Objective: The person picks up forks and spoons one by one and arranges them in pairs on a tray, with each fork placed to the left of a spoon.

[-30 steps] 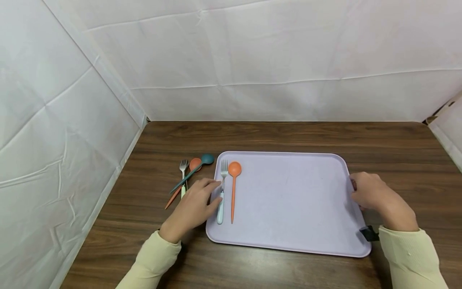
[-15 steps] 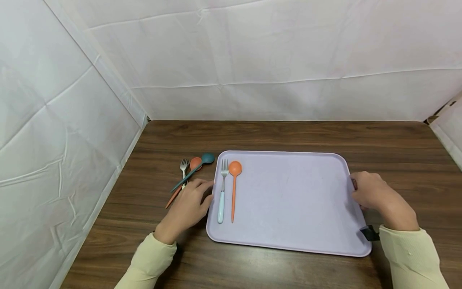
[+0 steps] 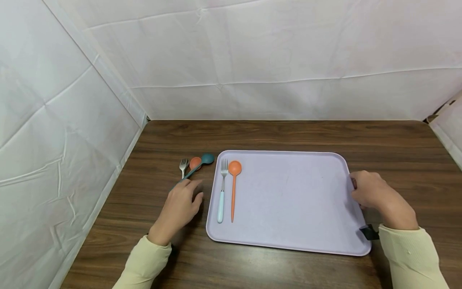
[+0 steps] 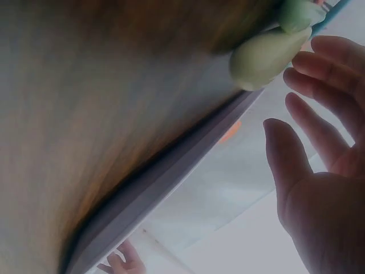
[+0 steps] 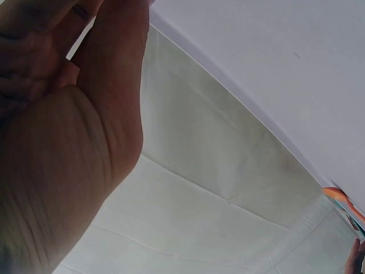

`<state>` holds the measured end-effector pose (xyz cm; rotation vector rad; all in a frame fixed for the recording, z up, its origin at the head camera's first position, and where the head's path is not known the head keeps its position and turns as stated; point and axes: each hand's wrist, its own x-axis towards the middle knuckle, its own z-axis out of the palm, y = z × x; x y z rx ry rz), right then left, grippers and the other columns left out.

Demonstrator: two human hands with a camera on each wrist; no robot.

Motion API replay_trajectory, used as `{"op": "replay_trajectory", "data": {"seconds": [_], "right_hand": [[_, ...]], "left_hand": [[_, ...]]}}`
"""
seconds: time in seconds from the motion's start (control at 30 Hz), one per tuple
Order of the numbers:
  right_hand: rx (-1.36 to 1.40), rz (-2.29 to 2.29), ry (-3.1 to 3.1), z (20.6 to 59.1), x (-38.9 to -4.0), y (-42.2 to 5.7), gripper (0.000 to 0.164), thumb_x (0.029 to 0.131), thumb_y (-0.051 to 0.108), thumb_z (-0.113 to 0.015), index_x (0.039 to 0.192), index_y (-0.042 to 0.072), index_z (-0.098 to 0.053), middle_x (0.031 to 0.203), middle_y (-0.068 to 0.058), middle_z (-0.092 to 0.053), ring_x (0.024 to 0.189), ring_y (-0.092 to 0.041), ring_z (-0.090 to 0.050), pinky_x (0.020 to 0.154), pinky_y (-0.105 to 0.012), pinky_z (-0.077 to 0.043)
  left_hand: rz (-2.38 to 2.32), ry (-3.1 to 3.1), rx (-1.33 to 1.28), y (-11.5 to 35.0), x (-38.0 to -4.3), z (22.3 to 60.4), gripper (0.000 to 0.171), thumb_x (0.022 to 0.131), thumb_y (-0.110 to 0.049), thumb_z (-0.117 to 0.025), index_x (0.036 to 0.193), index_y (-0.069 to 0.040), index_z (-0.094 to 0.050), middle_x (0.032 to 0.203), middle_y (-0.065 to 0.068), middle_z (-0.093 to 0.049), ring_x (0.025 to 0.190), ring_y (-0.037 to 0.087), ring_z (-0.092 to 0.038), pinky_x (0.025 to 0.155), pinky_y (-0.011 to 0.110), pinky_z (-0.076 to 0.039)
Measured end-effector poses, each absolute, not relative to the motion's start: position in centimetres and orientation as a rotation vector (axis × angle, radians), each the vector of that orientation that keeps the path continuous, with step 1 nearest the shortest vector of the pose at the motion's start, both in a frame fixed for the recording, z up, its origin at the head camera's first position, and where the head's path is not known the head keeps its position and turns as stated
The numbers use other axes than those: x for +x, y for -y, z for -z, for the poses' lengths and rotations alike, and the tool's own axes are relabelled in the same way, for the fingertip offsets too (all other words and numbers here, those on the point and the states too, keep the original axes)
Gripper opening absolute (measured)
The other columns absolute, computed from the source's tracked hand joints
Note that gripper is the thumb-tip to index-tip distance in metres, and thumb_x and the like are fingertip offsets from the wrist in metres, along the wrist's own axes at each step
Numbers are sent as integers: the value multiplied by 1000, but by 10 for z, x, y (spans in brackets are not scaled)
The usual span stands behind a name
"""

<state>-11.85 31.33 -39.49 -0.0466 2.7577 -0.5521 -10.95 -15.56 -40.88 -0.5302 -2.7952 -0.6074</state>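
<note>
My left hand [image 3: 177, 206] hovers left of the lilac tray [image 3: 288, 200], its fingers spread and slightly bent over a small pile of cutlery. In that pile, a teal spoon [image 3: 207, 158] crosses a fork [image 3: 183, 163] and an orange-red spoon [image 3: 195, 162]; the hand hides their lower handles. The left wrist view shows a rounded pale-green handle end [image 4: 262, 61] close to the fingertips. My right hand [image 3: 369, 192] grips the tray's right rim with curled fingers. On the tray's left side, a fork with a pale-blue handle [image 3: 221, 206] and an orange spoon [image 3: 235, 168] lie side by side.
The dark wooden table [image 3: 281, 134] is bounded by white sheeting [image 3: 274, 52] at the back and on the left. A small black piece [image 3: 369, 233] overlaps the tray's lower right edge, beside the right sleeve.
My left hand has drawn back leftward from above the tray's fork to the cutlery pile. The right hand and the tray have stayed put.
</note>
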Motion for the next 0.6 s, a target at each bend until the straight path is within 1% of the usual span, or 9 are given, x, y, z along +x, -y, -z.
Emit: {"op": "replay_trajectory", "data": {"seconds": [0.17, 0.37, 0.47, 0.6], "right_hand": [[-51, 553, -2760, 394, -119, -313, 24, 77, -4, -53, 99, -14, -52, 66, -11, -51, 47, -15, -54, 45, -31, -44], [-54, 547, -2765, 393, -119, -312, 11, 76, -4, -52, 86, -7, -53, 63, -9, -50, 47, -15, -53, 45, -31, -43], [-56, 548, -2767, 392, -119, -312, 9, 76, -4, -51, 84, -6, -53, 63, -8, -49, 47, -15, -53, 45, -31, -43], [-62, 543, -2769, 392, -119, -312, 7, 75, -4, -51, 81, -5, -52, 62, -8, -49, 46, -15, -53, 45, -32, -42]], "left_hand": [[582, 2810, -462, 162, -108, 410, 29, 80, -9, -69, 107, 0, -67, 94, 15, -62, 81, 29, -59, 70, 42, -49], [539, 2818, -377, 169, -108, 410, 25, 78, -7, -71, 101, 2, -68, 91, 15, -60, 78, 30, -59, 68, 43, -50], [534, 2840, -327, 172, -107, 410, 24, 78, -6, -70, 101, 2, -68, 91, 16, -60, 78, 30, -60, 68, 44, -50], [524, 2868, -252, 174, -106, 410, 23, 79, -4, -68, 101, 2, -68, 90, 16, -58, 73, 31, -60, 63, 46, -50]]}}
